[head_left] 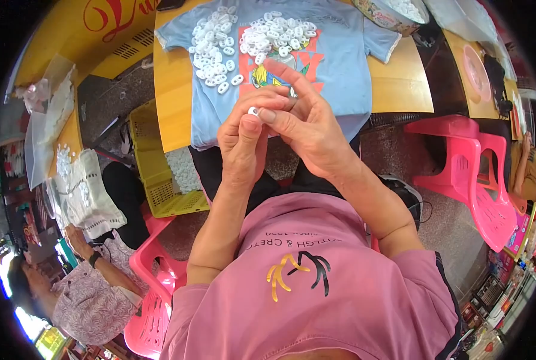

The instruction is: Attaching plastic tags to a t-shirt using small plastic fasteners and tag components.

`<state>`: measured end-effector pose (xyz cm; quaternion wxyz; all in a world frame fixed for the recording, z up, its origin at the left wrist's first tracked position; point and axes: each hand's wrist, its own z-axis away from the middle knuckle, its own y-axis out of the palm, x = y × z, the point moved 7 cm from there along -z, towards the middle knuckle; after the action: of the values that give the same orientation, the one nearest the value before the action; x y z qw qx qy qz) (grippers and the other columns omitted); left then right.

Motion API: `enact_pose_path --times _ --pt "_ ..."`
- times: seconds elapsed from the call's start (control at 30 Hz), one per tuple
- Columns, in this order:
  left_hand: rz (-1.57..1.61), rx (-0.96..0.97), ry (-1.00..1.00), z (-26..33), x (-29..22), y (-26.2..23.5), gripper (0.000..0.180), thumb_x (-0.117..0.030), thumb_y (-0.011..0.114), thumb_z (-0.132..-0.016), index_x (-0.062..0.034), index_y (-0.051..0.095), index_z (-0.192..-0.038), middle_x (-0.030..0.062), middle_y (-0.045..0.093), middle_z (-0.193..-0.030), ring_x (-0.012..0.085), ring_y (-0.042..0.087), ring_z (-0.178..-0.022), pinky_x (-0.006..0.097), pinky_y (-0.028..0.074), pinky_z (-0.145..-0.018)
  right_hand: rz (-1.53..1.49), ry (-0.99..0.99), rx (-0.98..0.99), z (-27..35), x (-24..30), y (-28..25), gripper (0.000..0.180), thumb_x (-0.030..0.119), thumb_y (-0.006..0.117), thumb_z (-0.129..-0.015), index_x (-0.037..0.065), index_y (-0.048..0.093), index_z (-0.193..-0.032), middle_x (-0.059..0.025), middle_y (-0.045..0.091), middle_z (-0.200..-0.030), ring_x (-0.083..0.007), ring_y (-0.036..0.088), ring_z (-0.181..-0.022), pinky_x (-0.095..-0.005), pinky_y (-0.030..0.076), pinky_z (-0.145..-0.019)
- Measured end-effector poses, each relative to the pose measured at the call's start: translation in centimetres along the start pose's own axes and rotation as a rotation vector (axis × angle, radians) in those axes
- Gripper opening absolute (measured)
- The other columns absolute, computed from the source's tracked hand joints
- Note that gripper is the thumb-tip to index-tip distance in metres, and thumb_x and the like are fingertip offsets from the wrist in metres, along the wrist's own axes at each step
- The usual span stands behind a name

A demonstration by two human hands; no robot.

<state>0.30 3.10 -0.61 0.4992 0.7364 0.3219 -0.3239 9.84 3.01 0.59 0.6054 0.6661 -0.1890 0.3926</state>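
Just above my lap, my left hand [239, 132] pinches a small white plastic piece [253, 111] between thumb and fingers. My right hand [310, 123] meets it from the other side, its thumb tip against the piece and its index finger stretched toward the table. Its other fingers are partly hidden behind the left ones. Beyond my hands, a pale blue T-shirt [343, 78] is spread over the table. On it lie a loose pile of white oval pieces with holes [211, 51] at the left and a denser pile of white pieces [277, 33] in the middle.
A round tub of white pieces [394, 13] stands at the far right of the yellow table [409, 78]. A yellow crate [151, 144] is on the floor at left. Pink chairs [475, 168] flank me. At left, another person [97, 294] sits near a cloth-covered bundle [85, 192].
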Motion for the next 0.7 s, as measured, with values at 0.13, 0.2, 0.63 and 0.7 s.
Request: enact_pose_path --times 0.13,0.2,0.63,0.7 --pt "-0.045 -0.028 0.02 0.2 -0.3 -0.9 0.041 -0.035 0.054 -0.098 0.0034 0.063 -0.107 0.0141 0.059 -0.113 0.0258 0.055 -0.113 0.036 0.046 -0.093 -0.035 0.015 -0.036 -0.1 -0.8 0.6 0.066 0.004 0.063 -0.092 0.007 0.028 -0.147 -0.0052 0.061 -0.103 -0.0124 0.059 -0.101 -0.0271 0.049 -0.087" --pt "-0.019 -0.042 0.024 0.3 -0.3 -1.2 0.039 -0.034 0.054 -0.098 0.0036 0.063 -0.105 0.0145 0.059 -0.112 0.025 0.055 -0.11 0.036 0.046 -0.092 -0.01 0.029 -0.047 -0.3 -1.3 0.5 0.065 0.005 0.063 -0.092 0.006 0.028 -0.146 -0.006 0.061 -0.105 -0.0129 0.058 -0.104 -0.028 0.047 -0.09" --pt "-0.123 -0.23 -0.043 4.2 -5.7 -8.7 0.029 -0.013 0.056 -0.097 0.0039 0.058 -0.119 0.0107 0.064 -0.099 0.0209 0.06 -0.094 0.034 0.047 -0.087 0.976 -0.223 -0.088 -2.7 0.9 -2.3 0.021 0.013 0.065 -0.091 0.002 0.067 -0.109 -0.0024 0.064 -0.089 -0.0077 0.058 -0.077 -0.0244 0.048 -0.068" --pt "-0.187 -0.241 -0.037 5.7 -8.0 -11.0 0.028 -0.012 0.057 -0.096 0.0044 0.058 -0.119 0.0083 0.064 -0.095 0.018 0.06 -0.087 0.031 0.047 -0.083 1.137 -0.348 -0.13 -4.4 2.8 -4.2 0.017 0.012 0.066 -0.089 0.003 0.069 -0.103 -0.0038 0.064 -0.088 -0.0101 0.059 -0.074 -0.0257 0.048 -0.066"
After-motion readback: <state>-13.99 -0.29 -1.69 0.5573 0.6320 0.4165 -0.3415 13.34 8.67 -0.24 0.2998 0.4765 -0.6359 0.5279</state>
